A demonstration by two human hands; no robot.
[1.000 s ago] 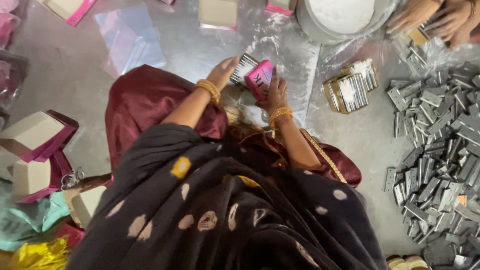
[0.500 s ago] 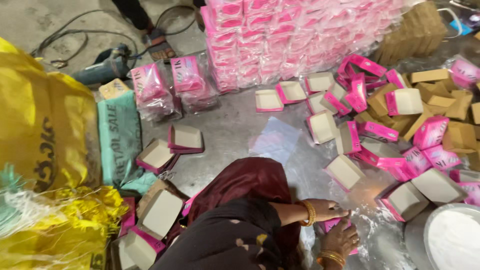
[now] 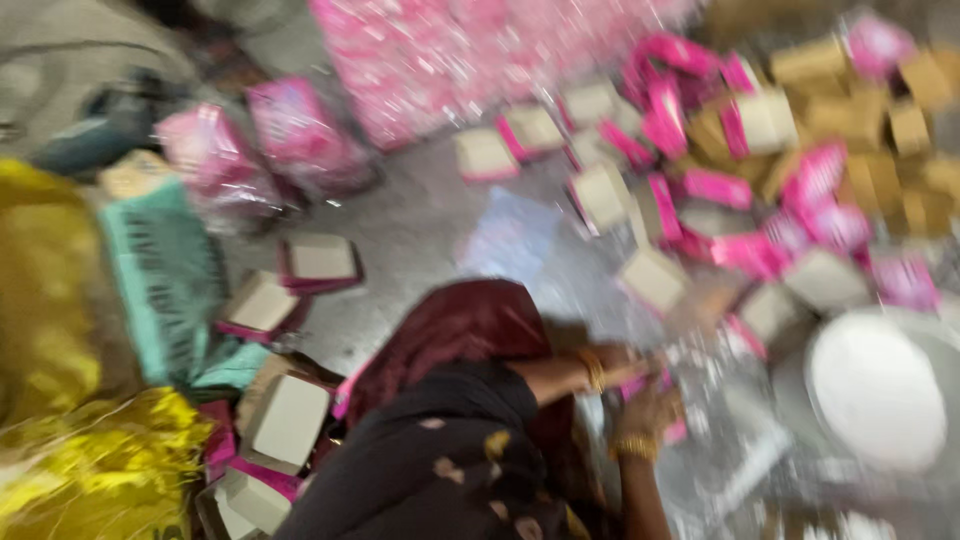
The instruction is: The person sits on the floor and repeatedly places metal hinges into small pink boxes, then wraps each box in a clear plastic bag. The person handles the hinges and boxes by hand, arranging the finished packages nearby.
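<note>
The frame is motion-blurred. My left hand (image 3: 632,372) reaches in from the left with a gold bangle on its wrist. Just below it is my right hand (image 3: 655,408), also wearing a bangle. A small pink box (image 3: 676,430) shows between and under the two hands, held low over the grey floor (image 3: 420,230). The blur hides the fingers. My dark dotted sleeve and maroon cloth (image 3: 460,330) fill the bottom middle.
Open pink-and-cream boxes (image 3: 320,262) lie scattered over the floor, with more piled at the right (image 3: 800,190). Wrapped pink packs (image 3: 300,140) stand at the back. Yellow (image 3: 90,470) and teal sacks (image 3: 165,275) lie at the left. A white round tub (image 3: 875,390) sits at the right.
The camera has swung away from the metal pieces toward the boxes and sacks at the left. My hands stay together around the pink box, now low and to the right in view.
</note>
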